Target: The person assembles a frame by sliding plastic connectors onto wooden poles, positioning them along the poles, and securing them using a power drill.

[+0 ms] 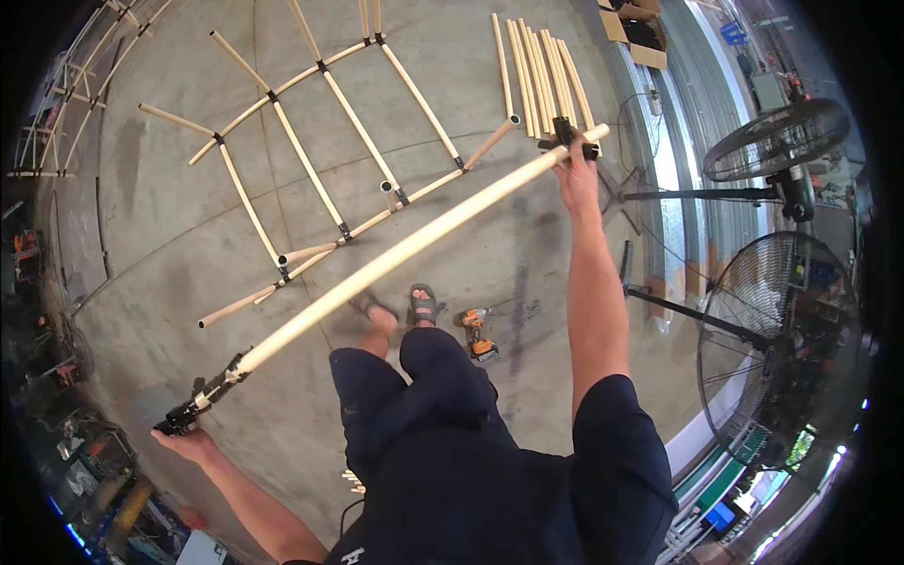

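Note:
A long cream-coloured pipe (414, 250) slants across in front of me above the floor, its left end nearer and its right end farther. My left hand (188, 444) is closed under the black pipe joints (200, 405) clustered at the near end; some of its fingers are hidden behind them. At the far end, my right hand (576, 171) wraps round the pipe beside another black joint (565, 134). Past the pipe, a frame (308, 164) of similar pipes and black joints rests on the floor, with several short pipes sticking up from it.
An orange cordless drill (476, 330) lies by my feet. Several loose pipes (539, 80) lie at the far right, near an open cardboard box (645, 52). Two black fans (777, 141) stand to the right. Another pipe frame (89, 99) is at the far left; cluttered tools (89, 461) line the near left.

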Demonstrator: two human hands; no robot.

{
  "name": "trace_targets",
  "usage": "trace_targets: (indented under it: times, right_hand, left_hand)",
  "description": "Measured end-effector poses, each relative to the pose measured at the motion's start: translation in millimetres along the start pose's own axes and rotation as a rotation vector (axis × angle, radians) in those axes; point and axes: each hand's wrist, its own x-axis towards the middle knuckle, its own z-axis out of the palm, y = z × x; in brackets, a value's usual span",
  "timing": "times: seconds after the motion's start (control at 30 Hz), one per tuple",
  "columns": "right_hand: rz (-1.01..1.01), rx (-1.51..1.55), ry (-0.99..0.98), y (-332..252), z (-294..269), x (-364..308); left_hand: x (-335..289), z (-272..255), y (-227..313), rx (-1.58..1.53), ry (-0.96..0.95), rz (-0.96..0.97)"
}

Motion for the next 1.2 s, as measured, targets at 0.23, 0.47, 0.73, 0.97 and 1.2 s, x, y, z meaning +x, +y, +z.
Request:
trace_targets:
  times: [0.23, 0.47, 0.73, 0.97, 1.2]
  right_hand:
    - [0.104, 0.028, 0.090, 13.3, 14.7, 47.9]
    - [0.156, 0.032, 0.133, 40.1, 10.6, 91.9]
    - [0.193, 0.044, 0.048, 49.8, 35.4, 109.4]
    - [0.215, -0.126, 0.145, 41.5, 54.7, 115.1]
    - [0.194, -0.298, 0.239, 47.4, 46.9, 117.4]
  left_hand:
    - [21.8, 50.5, -37.8, -0.028, 0.037, -0.070]
    - [44.5, 54.1, -73.6, -0.117, -0.039, -0.151]
    - [49.4, 44.1, -78.2, -0.174, -0.011, -0.139]
    - [73.4, 36.6, -96.9, -0.181, -0.047, -0.242]
    - [65.7, 60.5, -109.6, -0.118, 0.093, -0.250]
